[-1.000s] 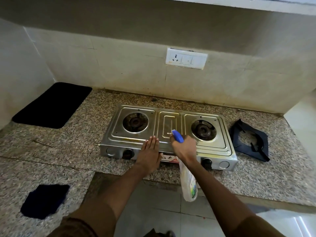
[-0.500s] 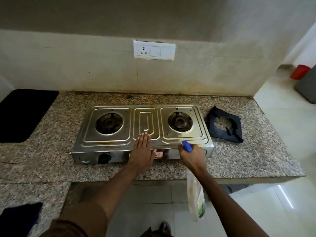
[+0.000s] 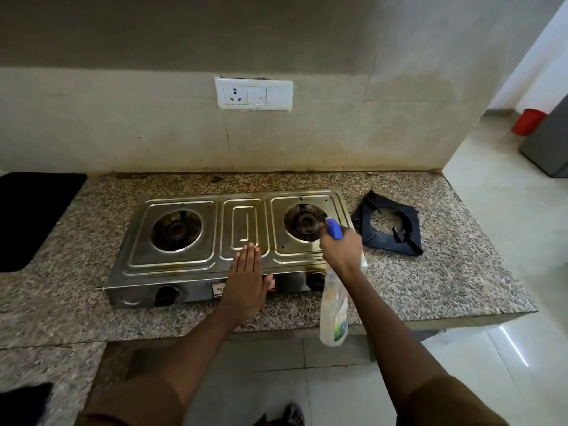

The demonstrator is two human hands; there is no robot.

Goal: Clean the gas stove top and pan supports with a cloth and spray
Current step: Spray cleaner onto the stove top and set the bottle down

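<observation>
1. Both hands are over the front half of the gas stove (image 3: 190, 256). The left hand (image 3: 246, 279) lies flat and open, palm down, fingers together, on the stove's front edge at the middle panel.
2. The right hand (image 3: 341, 249) is closed around the neck of a spray bottle (image 3: 334, 312), its blue nozzle (image 3: 333, 228) pointing up and forward towards the right burner (image 3: 305, 222) just ahead of the knuckles.
3. The bottle hangs down below the right wrist, past the counter edge. It is translucent and holds a pale, cloudy liquid; how full it is cannot be told. A green and blue label sits near its base, but the print is too blurred to read.
4. Just under the left palm, on the stove's front face, a white and red brand plate (image 3: 218, 290) shows one letter, "S"; the hand covers the rest.
5. Black knobs (image 3: 166, 296) sit on that front face, one to the left of the left hand, the other below the right hand.
6. Both burners are bare. Black pan supports (image 3: 390, 224) lie on the granite counter (image 3: 445, 272) just right of the right hand, beside the stove; they look stacked.
7. A dark cloth (image 3: 24, 404) lies on the counter far left of the left forearm, at the frame's lower corner.
8. Beyond both hands, a white socket and switch plate (image 3: 253, 93) is on the wall.
</observation>
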